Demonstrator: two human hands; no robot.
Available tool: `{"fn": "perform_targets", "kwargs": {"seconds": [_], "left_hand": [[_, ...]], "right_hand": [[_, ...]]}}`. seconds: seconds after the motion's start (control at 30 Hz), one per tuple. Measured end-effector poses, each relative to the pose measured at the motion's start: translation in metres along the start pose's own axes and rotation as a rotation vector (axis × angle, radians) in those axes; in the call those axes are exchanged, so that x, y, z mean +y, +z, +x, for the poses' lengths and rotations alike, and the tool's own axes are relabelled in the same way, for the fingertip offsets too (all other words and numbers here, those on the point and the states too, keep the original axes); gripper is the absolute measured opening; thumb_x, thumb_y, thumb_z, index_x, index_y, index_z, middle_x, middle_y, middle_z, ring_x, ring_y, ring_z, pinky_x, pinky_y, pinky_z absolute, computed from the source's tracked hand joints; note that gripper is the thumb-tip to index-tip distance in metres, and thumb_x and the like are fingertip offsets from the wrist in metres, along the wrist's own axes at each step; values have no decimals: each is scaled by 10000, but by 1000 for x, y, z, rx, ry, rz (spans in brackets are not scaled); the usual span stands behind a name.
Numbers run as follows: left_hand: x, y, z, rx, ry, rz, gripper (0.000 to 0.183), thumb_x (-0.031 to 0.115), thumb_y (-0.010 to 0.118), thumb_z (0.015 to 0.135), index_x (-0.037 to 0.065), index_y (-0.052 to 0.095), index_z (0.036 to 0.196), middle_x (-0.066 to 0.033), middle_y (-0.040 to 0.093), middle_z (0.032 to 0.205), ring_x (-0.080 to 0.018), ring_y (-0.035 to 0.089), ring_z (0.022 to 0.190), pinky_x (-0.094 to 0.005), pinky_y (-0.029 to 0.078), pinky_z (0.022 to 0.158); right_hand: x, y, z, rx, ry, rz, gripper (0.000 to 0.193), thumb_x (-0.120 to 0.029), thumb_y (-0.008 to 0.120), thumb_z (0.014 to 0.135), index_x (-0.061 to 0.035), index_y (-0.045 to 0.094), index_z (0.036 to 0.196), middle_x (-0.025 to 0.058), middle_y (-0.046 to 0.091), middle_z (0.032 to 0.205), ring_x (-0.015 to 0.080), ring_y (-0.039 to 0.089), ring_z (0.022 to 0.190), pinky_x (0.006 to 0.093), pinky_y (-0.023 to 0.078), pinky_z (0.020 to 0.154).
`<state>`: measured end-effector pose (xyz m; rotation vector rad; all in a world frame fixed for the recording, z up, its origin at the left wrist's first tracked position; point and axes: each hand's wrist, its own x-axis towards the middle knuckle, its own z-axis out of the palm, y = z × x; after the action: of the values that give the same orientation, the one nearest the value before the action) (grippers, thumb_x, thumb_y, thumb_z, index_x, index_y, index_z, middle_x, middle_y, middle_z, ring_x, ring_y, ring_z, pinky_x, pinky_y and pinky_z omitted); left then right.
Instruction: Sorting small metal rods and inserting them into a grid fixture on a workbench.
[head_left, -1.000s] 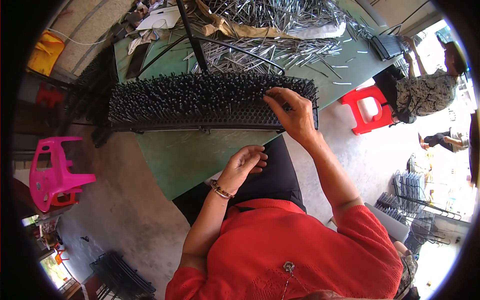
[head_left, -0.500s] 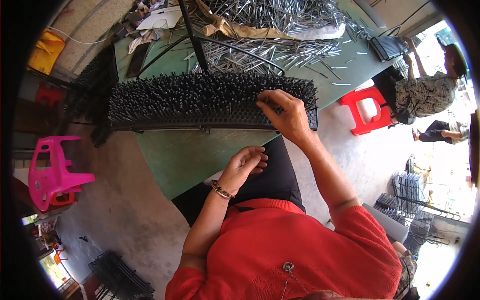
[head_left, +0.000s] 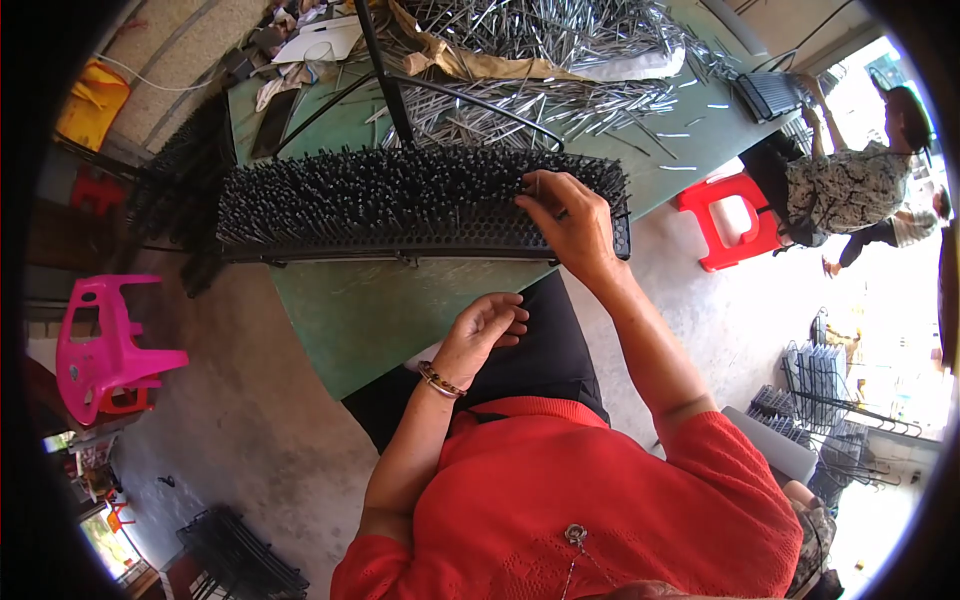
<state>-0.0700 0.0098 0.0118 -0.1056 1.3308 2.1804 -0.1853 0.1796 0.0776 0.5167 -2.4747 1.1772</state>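
A long black perforated rack (head_left: 480, 235) lies along the near edge of the green table, its holes packed with upright thin dark rods (head_left: 340, 195). Bare holes show along the near side and toward the right end. My right hand (head_left: 572, 222) is over the rack's right part, thumb and fingertips brought together at the rods; whatever is between them is too small to make out. My left hand (head_left: 483, 332), with bracelets at its wrist, hangs in front of the table edge above my lap. Its fingers curl inward, hiding whatever they may hold.
Loose silvery metal rods (head_left: 540, 105) are heaped across the green table (head_left: 350, 320) behind the rack, beside a black metal frame (head_left: 392, 100). A pink stool (head_left: 105, 345) stands left, a red stool (head_left: 735, 225) right. Another person (head_left: 845, 185) handles a dark rack (head_left: 770, 95).
My right hand has shifted slightly over the same part of the rack. My left hand has barely moved. In the right background, another person has changed position.
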Motion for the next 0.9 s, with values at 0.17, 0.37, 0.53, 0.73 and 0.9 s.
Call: {"fn": "perform_targets", "kwargs": {"seconds": [0.17,0.37,0.53,0.73,0.9], "left_hand": [[0,1,-3,17,15,9,264,164,503,967,37,525,1197,-72,620,1040,-141,613,907,-268,518,785],[1,2,-6,31,34,-6,251,150,508,962,32,538,1182,-73,625,1031,-142,615,905,-268,518,782],[2,1,-4,42,30,-4,255,152,518,957,33,538,1183,-70,627,1028,-136,617,890,-262,516,777],[1,-3,-1,45,34,-26,256,154,520,956,35,538,1182,-64,629,1027,-130,617,890,-253,513,773],[2,-6,-2,58,26,-45,251,153,521,955,35,540,1176,-61,630,1021,-124,616,886,-252,511,775]], "right_hand": [[-3,0,0,36,79,31,338,-59,711,788,-49,603,1108,68,654,805,151,634,698,270,508,629],[2,9,-7,57,5,45,320,-59,704,798,-44,598,1100,85,673,853,157,664,747,271,519,644],[4,16,-7,94,-25,20,266,-63,699,803,-30,617,1053,97,677,864,185,677,767,281,526,641],[-2,8,0,14,-147,-90,211,-46,683,796,-12,632,998,110,676,882,248,670,810,311,528,681],[-4,8,2,-85,-163,-116,209,-41,687,779,-5,638,978,115,671,886,275,658,831,321,522,722]]}}
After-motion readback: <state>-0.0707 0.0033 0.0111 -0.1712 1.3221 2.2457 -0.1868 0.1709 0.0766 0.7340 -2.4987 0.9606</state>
